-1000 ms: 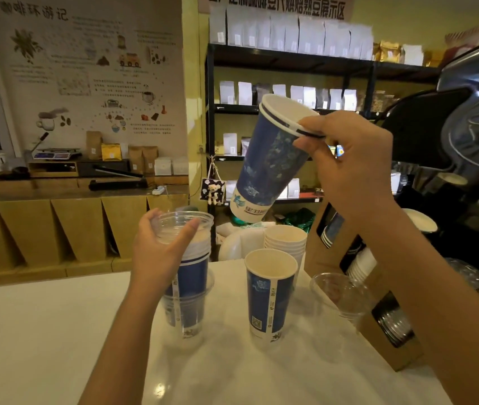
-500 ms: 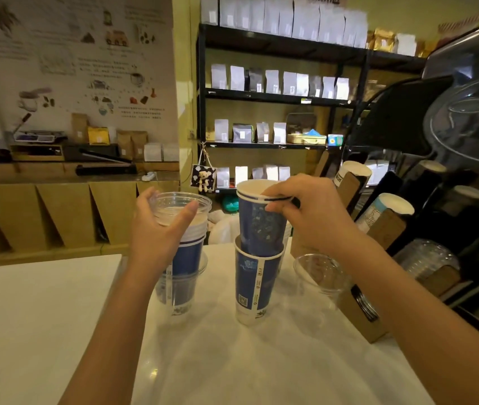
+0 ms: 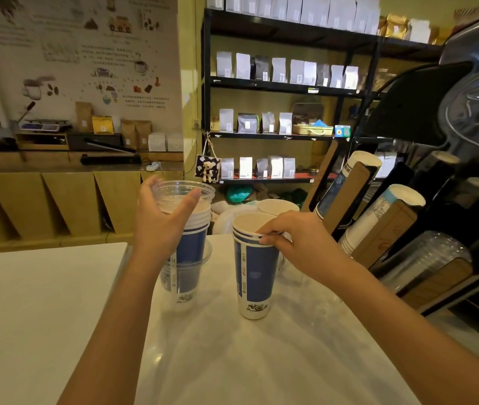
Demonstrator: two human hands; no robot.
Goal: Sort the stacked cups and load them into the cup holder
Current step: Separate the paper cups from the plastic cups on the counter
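Note:
A mixed stack of clear plastic and blue paper cups [image 3: 187, 252] stands on the white counter [image 3: 42, 317]; my left hand [image 3: 162, 226] wraps its upper part from the left. Just right of it stand nested blue paper cups [image 3: 254, 276], one fully seated in the other. My right hand [image 3: 296, 244] pinches their rim with thumb and fingers. The cardboard cup holder [image 3: 378, 238] leans at the right with paper cup stacks and clear cups in its slots. A clear cup behind my right hand is mostly hidden.
A stack of white paper cups [image 3: 276, 206] stands behind the blue ones. A dark machine [image 3: 466, 118] rises at the far right. Black shelves with white bags [image 3: 285, 83] fill the background. The counter's left edge drops off near a wooden bar [image 3: 57, 200].
My right hand brought a blue paper cup down from head height and pushed it fully into the blue cup on the counter. My left hand stayed on the mixed stack.

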